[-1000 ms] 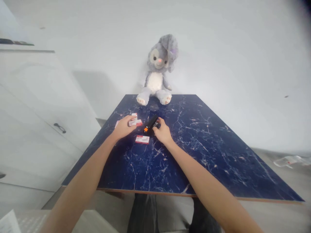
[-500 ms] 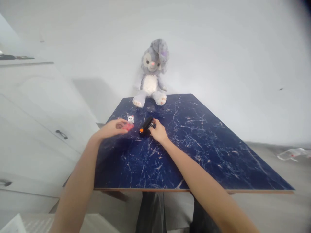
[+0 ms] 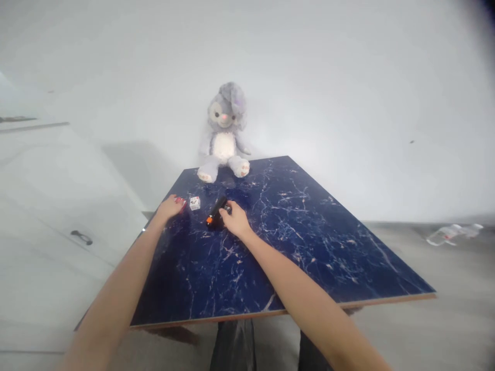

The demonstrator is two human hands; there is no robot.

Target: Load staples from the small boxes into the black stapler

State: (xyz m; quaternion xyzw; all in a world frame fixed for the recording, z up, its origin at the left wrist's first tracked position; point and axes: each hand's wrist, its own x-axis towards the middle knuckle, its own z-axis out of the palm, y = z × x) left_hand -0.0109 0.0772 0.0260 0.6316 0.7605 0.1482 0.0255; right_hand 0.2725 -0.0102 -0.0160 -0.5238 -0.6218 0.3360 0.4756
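My left hand (image 3: 171, 207) is low at the far left part of the table, its fingers closed around a small red object (image 3: 180, 202) whose kind is too blurred to name. Just right of it stands a small white box (image 3: 195, 203) with red and dark print. My right hand (image 3: 234, 217) grips a black stapler (image 3: 217, 210) with an orange end from its right side. The stapler lies slanted, the orange end towards me. A silvery part shows by the fingers; the palm hides the rest of that side.
The blue marble-patterned table (image 3: 294, 247) reaches to the wall. A grey plush rabbit (image 3: 224, 134) sits at its back edge. A white cabinet (image 3: 50, 206) with a dark handle stands at left. Clear plastic items (image 3: 452, 233) lie on the floor at right.
My left hand has carried the red object leftward, past the white box, down to the table's left side. My right hand keeps hold of the stapler. The whole view has shifted slightly.
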